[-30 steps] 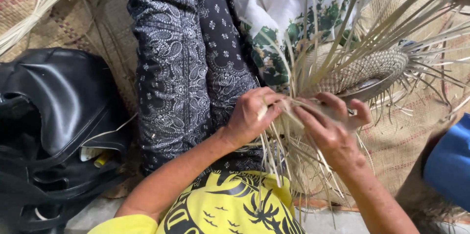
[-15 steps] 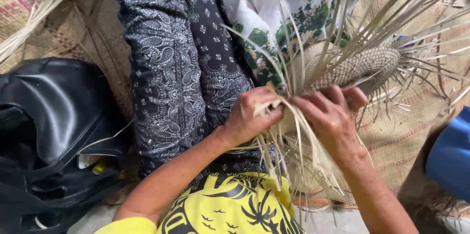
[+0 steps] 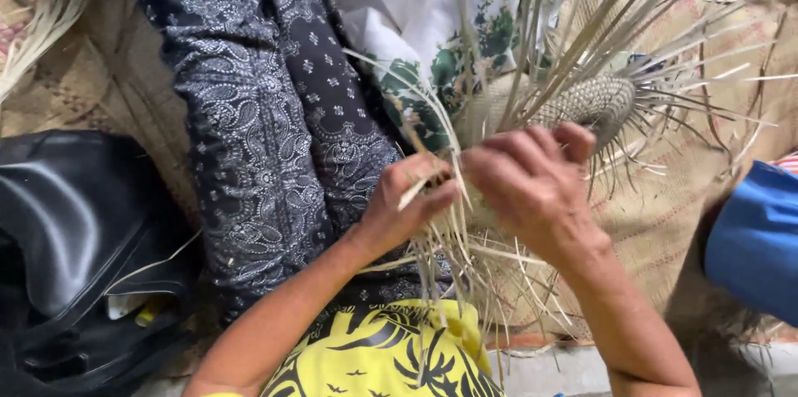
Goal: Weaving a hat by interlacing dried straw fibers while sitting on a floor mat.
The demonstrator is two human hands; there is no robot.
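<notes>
1. Compared with a second ago, our hands have come closer together, and the weave (image 3: 594, 102) has turned a little, so its woven end now points more to the right.
2. Our left hand (image 3: 411, 202) is closed in a pinch: thumb and fingers press a few pale strips (image 3: 440, 239) between them.
3. Our right hand (image 3: 528, 181) is curled over the same bundle, with its fingers bent around the strips and touching the left fingertips. It grips the strips, but the palm side is hidden from us.
4. We see the weave just above the right hand, a small rounded piece with a tight pattern. Many loose strips stand out from it like rays, upward and to the right.
5. More loose strips hang down from between the hands, over our yellow shirt (image 3: 391, 360) with black print.
6. Under everything lies a woven mat (image 3: 665, 231), light brown.
7. Our leg in dark patterned cloth (image 3: 266, 114) stretches away from us, left of the hands.
8. A black bag (image 3: 75, 239) lies at the left, on the mat, touching the leg cloth.
9. White cloth with green flowers (image 3: 432, 39) is behind the weave, at the top.
10. A blue sleeve (image 3: 752, 239) of another person enters at the right edge, well apart from our hands.
</notes>
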